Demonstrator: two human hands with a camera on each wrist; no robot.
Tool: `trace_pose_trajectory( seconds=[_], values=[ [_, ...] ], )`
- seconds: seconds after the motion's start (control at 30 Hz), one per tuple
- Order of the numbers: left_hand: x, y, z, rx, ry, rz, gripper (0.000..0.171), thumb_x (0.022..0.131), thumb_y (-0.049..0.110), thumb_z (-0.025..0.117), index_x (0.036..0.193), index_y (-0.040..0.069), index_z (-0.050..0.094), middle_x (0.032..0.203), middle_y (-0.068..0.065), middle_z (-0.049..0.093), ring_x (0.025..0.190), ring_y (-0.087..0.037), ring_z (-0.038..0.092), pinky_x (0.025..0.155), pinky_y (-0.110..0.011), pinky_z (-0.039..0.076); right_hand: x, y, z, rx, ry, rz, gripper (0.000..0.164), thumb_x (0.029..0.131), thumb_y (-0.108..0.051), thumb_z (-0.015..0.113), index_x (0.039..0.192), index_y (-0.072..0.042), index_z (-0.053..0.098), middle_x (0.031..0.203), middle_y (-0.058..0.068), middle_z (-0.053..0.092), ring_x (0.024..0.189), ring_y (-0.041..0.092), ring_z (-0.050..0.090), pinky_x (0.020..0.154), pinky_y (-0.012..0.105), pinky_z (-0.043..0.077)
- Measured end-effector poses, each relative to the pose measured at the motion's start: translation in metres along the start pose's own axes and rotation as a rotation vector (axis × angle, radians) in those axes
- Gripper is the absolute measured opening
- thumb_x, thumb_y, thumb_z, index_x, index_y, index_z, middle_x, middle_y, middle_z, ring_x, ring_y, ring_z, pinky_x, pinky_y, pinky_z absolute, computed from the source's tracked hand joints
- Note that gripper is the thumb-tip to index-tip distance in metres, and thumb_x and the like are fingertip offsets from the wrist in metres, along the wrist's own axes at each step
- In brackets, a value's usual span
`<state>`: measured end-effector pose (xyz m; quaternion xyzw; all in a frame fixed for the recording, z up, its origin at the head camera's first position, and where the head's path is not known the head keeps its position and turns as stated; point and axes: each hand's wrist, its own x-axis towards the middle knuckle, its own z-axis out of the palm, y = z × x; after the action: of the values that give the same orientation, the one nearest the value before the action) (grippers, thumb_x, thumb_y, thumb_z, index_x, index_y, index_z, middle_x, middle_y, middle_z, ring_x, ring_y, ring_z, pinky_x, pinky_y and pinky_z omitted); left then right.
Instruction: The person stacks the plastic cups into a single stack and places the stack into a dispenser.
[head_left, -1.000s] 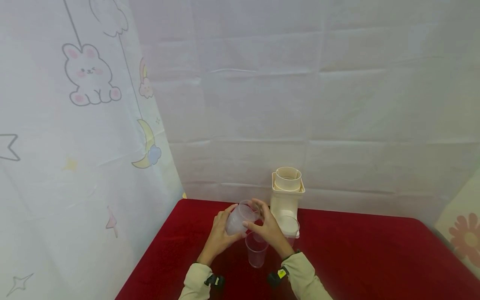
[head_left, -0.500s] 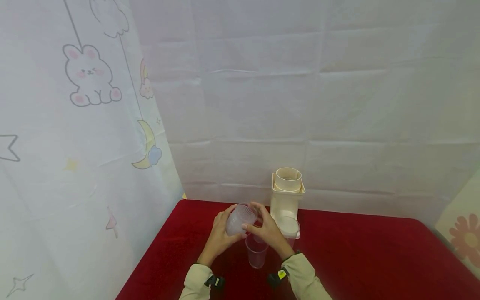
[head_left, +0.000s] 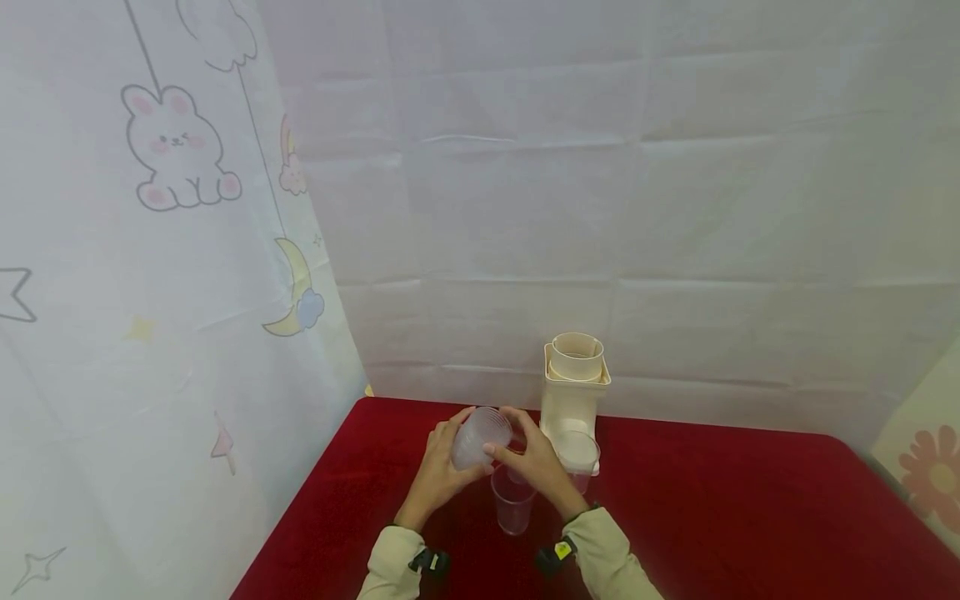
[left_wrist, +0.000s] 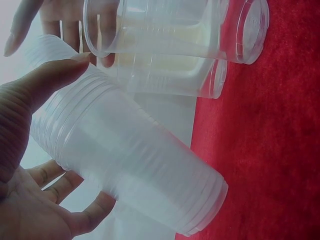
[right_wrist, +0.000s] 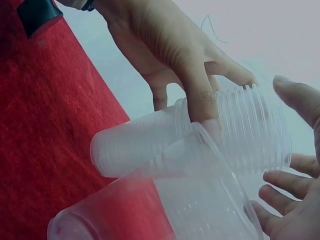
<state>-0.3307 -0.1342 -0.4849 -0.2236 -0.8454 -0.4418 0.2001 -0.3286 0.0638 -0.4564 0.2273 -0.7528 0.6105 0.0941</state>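
A stack of clear plastic cups is held up tilted above the table, its nested rims showing in both wrist views. My left hand grips its side, with the thumb across the cups just below the rims. My right hand curls its thumb and fingers about the rim end of the stack; in the right wrist view its fingers lie close to the outermost rim, partly behind it. One clear plastic cup stands upright on the table below the hands. Another clear cup stands right of it.
A cream plastic pipe-shaped fitting with a round open top stands behind the right-hand cup, near the back edge. Red cloth covers the table. Pale printed sheets hang behind and at the left.
The stack has turned slightly between my hands, its rim end dropping a little and swinging leftward. My right fingertips have lowered slightly with it. The standing cups and fitting have stayed put.
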Motion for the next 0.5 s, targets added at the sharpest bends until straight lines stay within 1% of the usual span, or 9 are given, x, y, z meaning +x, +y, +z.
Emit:
trace_pose_trajectory(
  seconds=[0.13, 0.23, 0.33, 0.4, 0.5],
  values=[
    [-0.001, -0.001, 0.000, 0.004, 0.004, -0.004, 0.090, 0.073, 0.038, 0.087, 0.151, 0.026, 0.043, 0.127, -0.008, 0.054, 0.108, -0.022, 0.044, 0.076, -0.038, 0.044, -0.001, 0.008, -0.003, 0.024, 0.015, -0.069, 0.066, 0.085, -0.007, 0.078, 0.142, 0.004, 0.046, 0.140, 0.026, 0.051, 0.129, 0.044, 0.049, 0.101, 0.056, 0.044],
    [-0.001, 0.000, 0.000, 0.000, 0.005, -0.012, 0.090, 0.073, 0.037, 0.087, 0.150, 0.024, 0.044, 0.127, -0.008, 0.054, 0.108, -0.022, 0.044, 0.077, -0.039, 0.044, -0.002, 0.009, -0.006, 0.018, 0.030, -0.122, 0.066, 0.086, -0.007, 0.077, 0.142, 0.005, 0.046, 0.140, 0.027, 0.052, 0.129, 0.044, 0.049, 0.101, 0.055, 0.044],
    [-0.001, 0.001, 0.000, -0.006, 0.005, -0.018, 0.090, 0.073, 0.035, 0.088, 0.150, 0.023, 0.044, 0.127, -0.008, 0.053, 0.109, -0.023, 0.044, 0.077, -0.040, 0.044, -0.004, 0.008, -0.010, 0.016, 0.053, -0.143, 0.065, 0.085, -0.004, 0.077, 0.142, 0.005, 0.046, 0.140, 0.027, 0.051, 0.127, 0.046, 0.049, 0.100, 0.057, 0.044],
    [0.000, 0.001, 0.000, -0.011, 0.004, -0.021, 0.090, 0.073, 0.035, 0.088, 0.151, 0.022, 0.043, 0.127, -0.008, 0.053, 0.110, -0.024, 0.044, 0.078, -0.041, 0.044, -0.005, 0.006, -0.014, 0.007, 0.068, -0.140, 0.065, 0.085, -0.002, 0.077, 0.141, 0.004, 0.046, 0.140, 0.027, 0.051, 0.128, 0.046, 0.049, 0.101, 0.058, 0.043],
    [0.000, 0.001, 0.000, -0.013, 0.004, -0.028, 0.091, 0.073, 0.036, 0.088, 0.151, 0.022, 0.043, 0.127, -0.007, 0.053, 0.110, -0.024, 0.044, 0.078, -0.041, 0.044, -0.008, 0.000, -0.018, -0.014, 0.095, -0.148, 0.067, 0.083, 0.001, 0.076, 0.142, 0.007, 0.044, 0.139, 0.029, 0.050, 0.129, 0.047, 0.047, 0.103, 0.061, 0.039]
  ],
)
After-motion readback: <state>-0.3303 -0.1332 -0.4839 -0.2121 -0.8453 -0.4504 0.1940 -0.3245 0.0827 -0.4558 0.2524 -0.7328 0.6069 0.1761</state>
